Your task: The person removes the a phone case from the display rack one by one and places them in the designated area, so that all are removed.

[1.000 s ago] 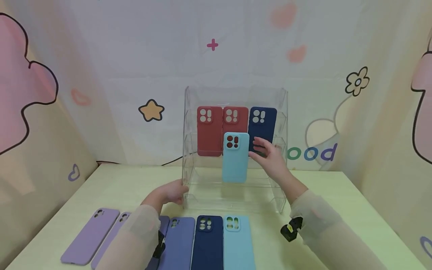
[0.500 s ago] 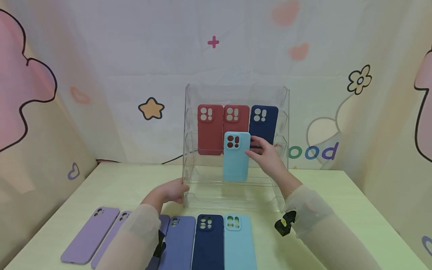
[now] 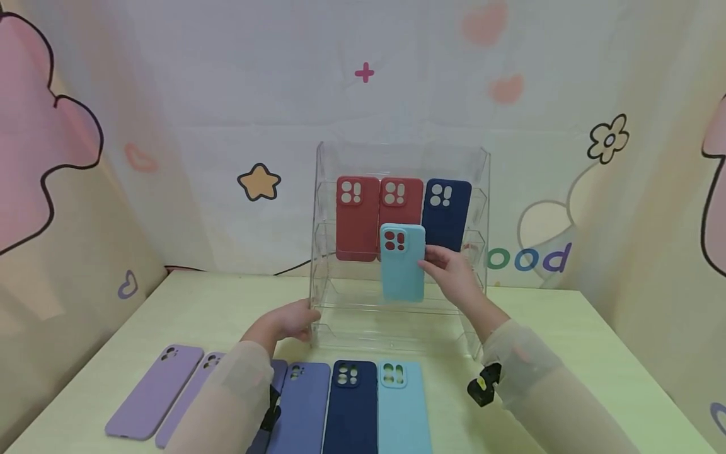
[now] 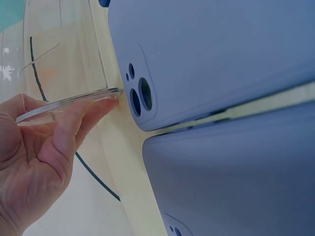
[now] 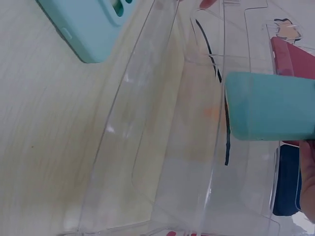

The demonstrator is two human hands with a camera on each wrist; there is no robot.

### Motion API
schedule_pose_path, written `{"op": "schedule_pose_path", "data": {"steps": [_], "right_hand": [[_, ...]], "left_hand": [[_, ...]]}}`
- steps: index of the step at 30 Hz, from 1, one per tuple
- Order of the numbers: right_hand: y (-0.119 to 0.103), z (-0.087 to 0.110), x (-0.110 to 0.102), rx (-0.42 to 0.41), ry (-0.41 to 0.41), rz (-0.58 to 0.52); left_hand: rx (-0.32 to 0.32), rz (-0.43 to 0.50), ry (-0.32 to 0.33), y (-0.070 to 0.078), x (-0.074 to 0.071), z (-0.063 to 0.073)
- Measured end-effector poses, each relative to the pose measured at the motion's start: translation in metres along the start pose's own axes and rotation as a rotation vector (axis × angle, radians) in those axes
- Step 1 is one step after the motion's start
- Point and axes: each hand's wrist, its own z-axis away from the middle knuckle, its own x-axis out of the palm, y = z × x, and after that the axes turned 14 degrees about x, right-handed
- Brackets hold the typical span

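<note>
In the head view my right hand [image 3: 452,272] pinches the right edge of a light-blue phone case [image 3: 403,268] between thumb and fingers. That case stands upright in a lower tier of a clear acrylic display rack [image 3: 391,343], in front of the red cases. My left hand [image 3: 292,320] grips the rack's left side panel; the left wrist view shows its fingers [image 4: 66,128] around the panel's edge. Two red phone cases [image 3: 357,221] and a dark-blue phone case [image 3: 448,211] stand side by side higher in the rack, the second red one partly hidden.
On the table [image 3: 539,353], before the rack, lies a row of cases: lavender [image 3: 155,394], bluish-purple [image 3: 303,410], dark blue [image 3: 351,410] and light blue [image 3: 404,410]. My left sleeve covers part of this row. A patterned cloth backdrop [image 3: 198,221] stands behind the rack.
My right hand has closed from beside the upright light-blue case onto its right edge. The case now sits slightly higher and further right. My left hand stays on the rack.
</note>
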Motion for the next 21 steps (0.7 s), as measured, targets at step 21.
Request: {"op": "schedule_pose_path", "data": {"steps": [21], "right_hand": [[0.0,0.032,-0.015,-0.035,0.005,0.003]], "left_hand": [[-0.006,-0.011,-0.004,0.001,-0.001,0.001]]}}
